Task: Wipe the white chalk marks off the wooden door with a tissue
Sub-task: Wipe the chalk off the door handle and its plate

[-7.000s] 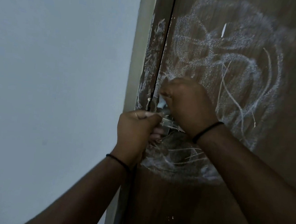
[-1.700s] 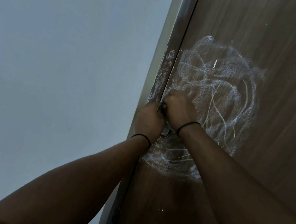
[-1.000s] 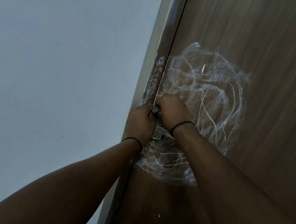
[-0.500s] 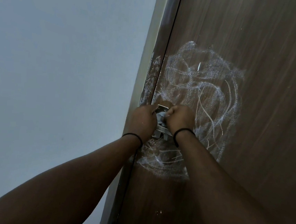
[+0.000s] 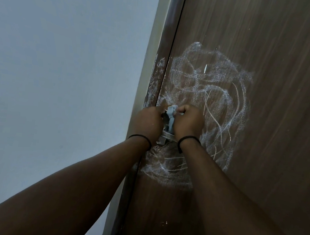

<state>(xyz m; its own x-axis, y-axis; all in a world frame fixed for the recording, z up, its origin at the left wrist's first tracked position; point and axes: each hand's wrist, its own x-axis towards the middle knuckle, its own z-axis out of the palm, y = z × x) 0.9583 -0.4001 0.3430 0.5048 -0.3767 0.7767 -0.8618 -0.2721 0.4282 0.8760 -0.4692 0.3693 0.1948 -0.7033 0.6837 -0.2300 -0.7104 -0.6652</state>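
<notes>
Tissue [image 5: 172, 113] pinched between fingers of left hand [image 5: 148, 123] and right hand [image 5: 187, 123], against metal latch [image 5: 164, 137]; chalk marks [image 5: 209, 96] spread above, right and below fingers on door [image 5: 277, 72]; bunch tissue firm, press flat, sweep outward.

A plain pale blue-grey wall [image 5: 60, 70] is seen across the left half of the view. It is bordered on its right by a light, narrow door frame strip [image 5: 153, 47], set at a slant. A small metal latch fitting [image 5: 164, 138] is partly visible, largely covered.
</notes>
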